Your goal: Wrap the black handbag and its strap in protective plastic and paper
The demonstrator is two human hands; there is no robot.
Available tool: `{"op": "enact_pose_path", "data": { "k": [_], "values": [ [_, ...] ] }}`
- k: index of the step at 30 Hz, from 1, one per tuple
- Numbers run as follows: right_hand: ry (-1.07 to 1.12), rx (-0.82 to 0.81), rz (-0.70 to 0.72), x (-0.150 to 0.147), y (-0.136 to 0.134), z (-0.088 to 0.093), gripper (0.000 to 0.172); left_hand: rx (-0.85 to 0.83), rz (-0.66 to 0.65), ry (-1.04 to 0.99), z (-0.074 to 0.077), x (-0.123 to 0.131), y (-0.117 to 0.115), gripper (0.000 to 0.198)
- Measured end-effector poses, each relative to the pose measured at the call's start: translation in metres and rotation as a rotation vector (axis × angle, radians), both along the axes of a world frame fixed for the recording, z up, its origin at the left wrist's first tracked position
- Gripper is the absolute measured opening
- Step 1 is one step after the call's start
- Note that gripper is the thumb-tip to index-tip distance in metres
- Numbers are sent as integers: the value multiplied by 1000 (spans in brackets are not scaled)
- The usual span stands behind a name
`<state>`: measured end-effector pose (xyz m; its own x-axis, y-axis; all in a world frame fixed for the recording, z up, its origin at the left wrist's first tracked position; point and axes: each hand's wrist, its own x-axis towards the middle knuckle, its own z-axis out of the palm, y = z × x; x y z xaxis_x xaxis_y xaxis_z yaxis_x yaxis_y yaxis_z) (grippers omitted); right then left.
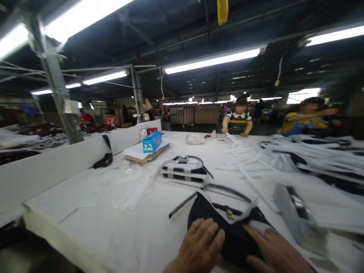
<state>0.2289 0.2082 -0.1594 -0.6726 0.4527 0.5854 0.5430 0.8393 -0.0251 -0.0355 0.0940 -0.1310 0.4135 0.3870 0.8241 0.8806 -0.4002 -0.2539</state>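
Observation:
A black fabric piece (227, 227) with a small gold fitting and thin black straps lies on the white table (113, 231) near its front edge. My left hand (200, 246) rests on the fabric's left side with its fingers curled down onto the cloth. My right hand (274, 252) lies flat on the right side, fingers stretched out. Beyond the fabric sits a folded black-and-white striped stack (184, 170) with a small round object on top.
Large scissors (298, 216), blurred, lie right of my hands. White strips (284, 159) spread across the right. A blue box (152, 142) sits on paper and board at left, by a white partition (71, 159). Two people (238, 121) work at the far edge.

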Motion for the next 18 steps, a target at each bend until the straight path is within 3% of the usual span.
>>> {"op": "enact_pose_path", "data": {
  "k": [3,5,7,10,13,18],
  "values": [
    [-164,-192,-105,-28,-24,56,57,-402,93,-21,19,3,8,48],
    [-218,-312,-124,-39,-26,77,60,-672,122,7,38,3,23,53],
    [-235,-374,-131,-44,-23,83,60,-830,123,54,55,3,40,46],
    [-242,-391,-146,-45,-16,81,56,-891,102,99,67,2,62,39],
    [-253,-361,-170,-48,-11,72,48,-880,128,104,59,-1,74,30],
    [-247,-188,-175,-53,-7,42,11,-771,185,85,14,1,72,9]
  ]
}}
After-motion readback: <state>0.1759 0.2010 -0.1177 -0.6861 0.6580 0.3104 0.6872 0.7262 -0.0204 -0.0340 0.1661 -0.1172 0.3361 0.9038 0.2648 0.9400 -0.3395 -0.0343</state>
